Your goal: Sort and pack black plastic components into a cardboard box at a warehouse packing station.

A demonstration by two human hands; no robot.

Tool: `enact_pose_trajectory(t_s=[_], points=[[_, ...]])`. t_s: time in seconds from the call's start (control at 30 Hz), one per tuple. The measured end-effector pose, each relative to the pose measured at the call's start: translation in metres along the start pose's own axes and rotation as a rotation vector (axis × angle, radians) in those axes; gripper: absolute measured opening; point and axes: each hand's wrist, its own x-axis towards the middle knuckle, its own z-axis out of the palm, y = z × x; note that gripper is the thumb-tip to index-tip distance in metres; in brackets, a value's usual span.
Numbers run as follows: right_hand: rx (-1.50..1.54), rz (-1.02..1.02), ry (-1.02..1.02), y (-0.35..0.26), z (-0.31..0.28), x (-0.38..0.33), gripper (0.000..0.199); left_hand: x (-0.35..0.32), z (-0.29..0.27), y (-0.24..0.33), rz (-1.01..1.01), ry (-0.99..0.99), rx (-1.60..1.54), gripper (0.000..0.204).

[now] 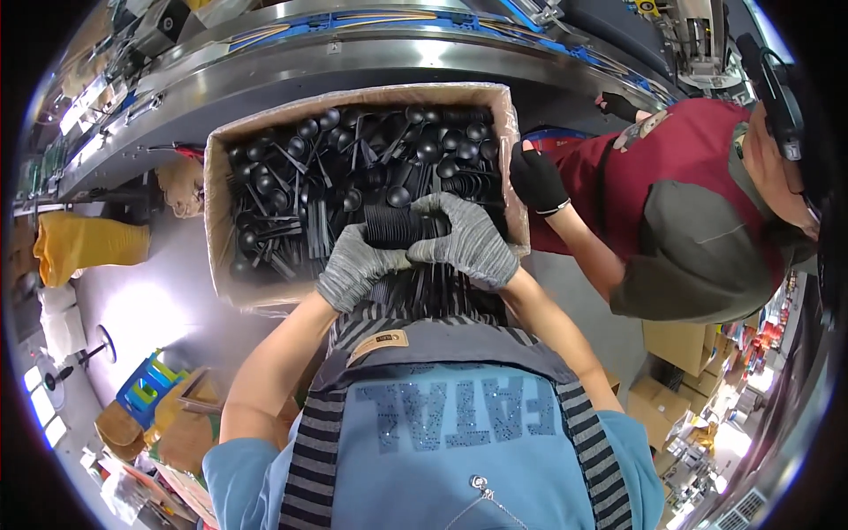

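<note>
A nested stack of black spoons (pixel 393 227) lies between my hands, its round bowls pressed together in a ribbed row. My left hand (pixel 356 269), in a grey knitted glove, closes round the left and near side of the stack. On the other side my right hand (pixel 470 240), gloved alike, has its fingers over the right end. Both hands are above the near part of a large cardboard box (pixel 215 190). Many loose black spoons (pixel 291 163) with round bowls and long handles lie jumbled in it. The handles of the held stack are partly hidden by my gloves.
Behind the box runs a metal-edged conveyor (pixel 353 57). Close on the right stands a person in a dark red top (pixel 671 150), one black-gloved hand (pixel 537 179) at the box's right rim. A blue plastic stool (pixel 146 389) and a yellow bag (pixel 93 247) are on the left.
</note>
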Motion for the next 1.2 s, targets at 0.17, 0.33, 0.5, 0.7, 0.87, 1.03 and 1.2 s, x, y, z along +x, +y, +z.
enact_pose_trajectory(t_s=[0.17, 0.33, 0.5, 0.7, 0.87, 1.03, 1.2], points=[[-0.163, -0.088, 0.039, -0.008, -0.002, -0.010, 0.062, -0.011, 0.003, 0.005, -0.037, -0.004, 0.061, 0.038], [-0.252, -0.252, 0.025, -0.007, -0.005, -0.021, 0.066, -0.029, 0.008, 0.033, -0.136, -0.115, -0.034, 0.039], [-0.127, -0.130, 0.028, -0.006, -0.004, -0.020, 0.073, -0.025, 0.010, 0.029, -0.044, -0.066, 0.031, 0.040], [-0.089, -0.148, -0.031, -0.012, -0.009, -0.022, 0.071, -0.024, 0.008, 0.030, -0.016, -0.071, -0.003, 0.043], [-0.240, -0.080, 0.043, -0.016, -0.003, -0.019, 0.066, -0.025, 0.010, 0.009, 0.090, -0.007, -0.027, 0.046], [-0.199, -0.077, 0.062, -0.019, 0.003, -0.003, 0.065, -0.017, 0.002, 0.011, 0.015, 0.046, -0.101, 0.052], [-0.197, -0.200, 0.110, -0.012, 0.002, 0.012, 0.065, -0.005, -0.008, 0.024, 0.046, -0.001, -0.039, 0.049]])
